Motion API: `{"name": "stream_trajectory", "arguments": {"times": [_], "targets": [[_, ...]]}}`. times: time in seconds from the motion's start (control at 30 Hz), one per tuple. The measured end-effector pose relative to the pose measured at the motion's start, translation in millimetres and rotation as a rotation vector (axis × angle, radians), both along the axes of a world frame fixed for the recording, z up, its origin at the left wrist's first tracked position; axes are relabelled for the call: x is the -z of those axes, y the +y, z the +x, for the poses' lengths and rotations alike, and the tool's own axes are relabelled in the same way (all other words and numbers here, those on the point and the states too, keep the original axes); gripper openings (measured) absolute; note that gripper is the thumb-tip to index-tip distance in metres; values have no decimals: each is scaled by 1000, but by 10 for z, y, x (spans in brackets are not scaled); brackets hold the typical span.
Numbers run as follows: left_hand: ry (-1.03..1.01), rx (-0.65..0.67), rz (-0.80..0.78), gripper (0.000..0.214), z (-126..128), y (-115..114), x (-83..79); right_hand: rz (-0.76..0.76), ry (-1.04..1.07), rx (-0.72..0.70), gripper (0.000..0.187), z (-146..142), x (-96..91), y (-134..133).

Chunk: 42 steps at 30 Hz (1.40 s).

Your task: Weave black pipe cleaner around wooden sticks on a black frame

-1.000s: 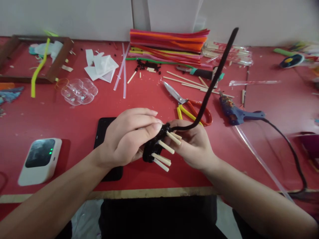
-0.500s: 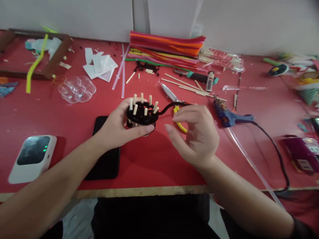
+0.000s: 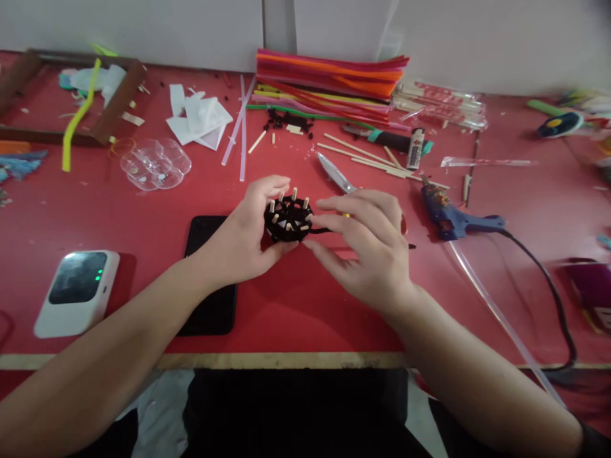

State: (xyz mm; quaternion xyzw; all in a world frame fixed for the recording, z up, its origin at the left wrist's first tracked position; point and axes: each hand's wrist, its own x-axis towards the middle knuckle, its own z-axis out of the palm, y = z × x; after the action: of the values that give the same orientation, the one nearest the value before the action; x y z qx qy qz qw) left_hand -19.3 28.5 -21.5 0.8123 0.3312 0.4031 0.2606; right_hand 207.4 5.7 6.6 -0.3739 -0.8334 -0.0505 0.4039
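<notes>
A round black fuzzy frame (image 3: pixel 289 236) with several short wooden pegs standing up from its rim is held over the table. My left hand (image 3: pixel 251 232) is closed round its left side, thumb at the front and fingers behind. From the right, the fingertips and thumb of my right hand (image 3: pixel 370 245) close lightly on the rim near a peg. A black pipe-cleaner tail (image 3: pixel 322 230) leaves the frame and passes beneath the right fingers. Behind that hand lie pliers or scissors with a metal blade (image 3: pixel 337 173), partly hidden. A black phone (image 3: pixel 210 312) lies under my left wrist.
A blue glue gun (image 3: pixel 443 213) with its cord lies to the right, near wooden sticks (image 3: pixel 363 156). Bundled pipe cleaners (image 3: pixel 329 76) lie at the back. On the left are a clear plastic palette (image 3: pixel 155 164), white paper pieces (image 3: pixel 203 121), a wooden frame (image 3: pixel 102 117) and a white device (image 3: pixel 76 292).
The pegged frame has shifted slightly right and tilted toward me in my left hand. My right fingers have come in from being apart to its right rim. The whole view has shifted slightly.
</notes>
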Motion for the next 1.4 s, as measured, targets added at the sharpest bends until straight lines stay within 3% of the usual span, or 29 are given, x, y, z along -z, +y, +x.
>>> {"name": "stream_trajectory", "arguments": {"times": [0.13,0.27,0.37,0.57,0.77,0.93,1.03,1.3,1.4], "targets": [[114,-15,223,68,-37,-8,-127,-55,14,-105,22,11,42,43],[186,-81,438,32,-50,-24,-256,-115,87,-127,12,-6,68,31],[216,-144,491,15,-45,-23,-277,-129,89,-137,11,-23,82,16],[243,-170,562,8,-24,-34,-274,-108,1,-116,9,-23,83,4],[290,-216,586,10,24,-83,-308,-98,-12,-122,7,-24,72,-26],[328,-128,601,46,36,-108,-361,-158,40,-136,11,-32,70,-24],[350,-114,633,51,50,-111,-386,-153,85,-144,11,-42,39,-33],[163,-71,320,46,61,-150,-508,-211,198,-88,13,-59,-83,-90],[141,-68,276,44,54,-164,-505,-258,217,-87,11,-58,-100,-104]]}}
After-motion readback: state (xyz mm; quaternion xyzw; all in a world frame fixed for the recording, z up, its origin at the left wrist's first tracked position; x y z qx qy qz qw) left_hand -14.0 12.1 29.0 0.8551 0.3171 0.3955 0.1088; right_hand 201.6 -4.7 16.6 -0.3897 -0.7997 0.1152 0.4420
